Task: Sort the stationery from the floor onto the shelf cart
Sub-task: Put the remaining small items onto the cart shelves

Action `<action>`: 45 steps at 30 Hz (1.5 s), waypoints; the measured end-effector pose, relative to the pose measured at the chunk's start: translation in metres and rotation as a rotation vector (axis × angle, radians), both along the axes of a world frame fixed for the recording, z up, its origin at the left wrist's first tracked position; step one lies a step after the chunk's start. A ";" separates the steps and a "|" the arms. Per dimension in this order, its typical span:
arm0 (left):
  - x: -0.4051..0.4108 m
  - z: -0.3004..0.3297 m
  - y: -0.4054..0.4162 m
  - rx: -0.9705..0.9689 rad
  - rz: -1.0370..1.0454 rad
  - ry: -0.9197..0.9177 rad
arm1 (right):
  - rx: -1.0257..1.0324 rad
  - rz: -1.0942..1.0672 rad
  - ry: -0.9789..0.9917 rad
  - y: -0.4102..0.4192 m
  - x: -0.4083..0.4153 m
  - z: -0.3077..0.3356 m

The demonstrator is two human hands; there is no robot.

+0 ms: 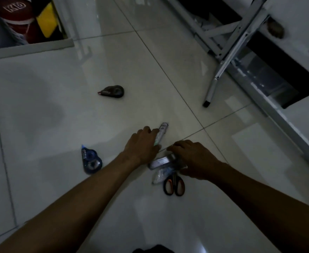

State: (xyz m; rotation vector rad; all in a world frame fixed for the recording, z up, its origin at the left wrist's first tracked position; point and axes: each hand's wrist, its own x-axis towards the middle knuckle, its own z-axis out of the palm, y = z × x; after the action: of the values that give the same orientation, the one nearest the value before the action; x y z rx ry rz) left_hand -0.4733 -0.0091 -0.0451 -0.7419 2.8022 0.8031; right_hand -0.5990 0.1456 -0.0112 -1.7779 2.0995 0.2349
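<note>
On the white tiled floor my left hand closes its fingers around a slim white correction-tape pen that still lies on the tile. My right hand presses down on a small pile: a clear-white correction tape, another pale one beneath it, and scissors with black and orange handles. A blue correction tape lies to the left of my left forearm. A dark correction tape rests farther away on the floor.
A metal frame leg stands at the right with a clear bin under a dark shelf. At the top left a white tray edge holds a red tub and a yellow item.
</note>
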 end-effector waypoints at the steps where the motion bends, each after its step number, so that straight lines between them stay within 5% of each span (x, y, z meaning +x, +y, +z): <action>1: -0.004 -0.001 0.002 0.004 0.014 -0.004 | -0.011 0.010 0.011 0.000 -0.001 -0.002; 14: -0.020 -0.008 -0.011 0.078 0.137 -0.010 | -0.015 0.079 0.130 0.001 -0.006 -0.022; 28: 0.020 0.011 -0.043 0.019 0.268 0.060 | -0.024 -0.044 -0.047 -0.024 0.013 -0.023; 36: 0.059 0.062 -0.079 -0.068 0.354 0.160 | -0.150 -0.400 -0.403 -0.085 0.022 0.004; 45: 0.106 0.145 -0.166 -0.248 0.478 0.246 | -0.362 -0.529 -0.608 -0.200 0.061 0.059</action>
State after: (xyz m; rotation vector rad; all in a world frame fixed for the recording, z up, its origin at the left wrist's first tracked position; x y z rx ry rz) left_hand -0.3673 -0.1755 0.0995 -1.4882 3.0166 0.6470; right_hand -0.5382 -0.0542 0.0482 -1.1618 2.1112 -0.7693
